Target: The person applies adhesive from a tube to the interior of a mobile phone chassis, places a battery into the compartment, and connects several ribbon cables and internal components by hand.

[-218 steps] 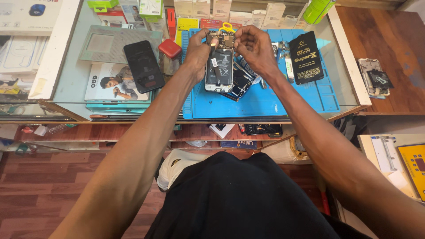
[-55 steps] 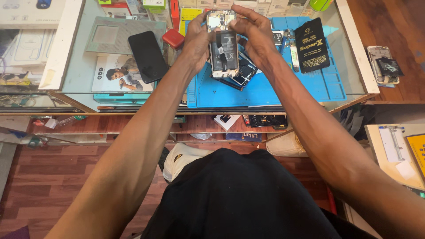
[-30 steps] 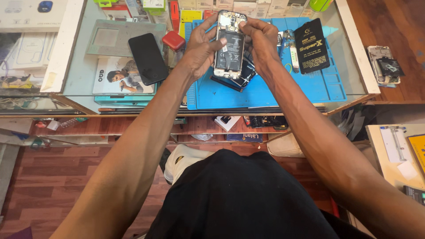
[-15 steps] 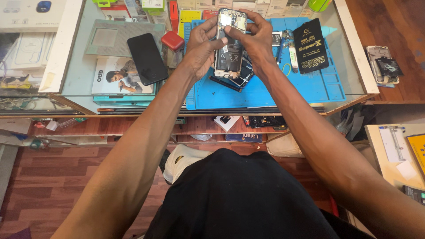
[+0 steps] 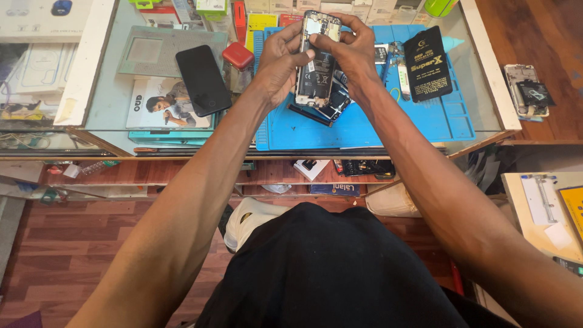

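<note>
Both forearms are extending forward and converging. The left hand (image 5: 280,64) is curling its fingers inward with the thumb pressing. The right hand (image 5: 354,56) is mirroring it, fingertips pinching.

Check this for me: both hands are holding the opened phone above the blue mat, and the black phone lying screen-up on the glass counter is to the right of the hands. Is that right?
One detail is off. In the head view the black phone lies to the left of the hands, not the right. The rest stands: the left hand and right hand hold the opened phone above the blue mat.

Both forearms are bare with no sleeves in view, and a plain black garment covers the lap.
</note>
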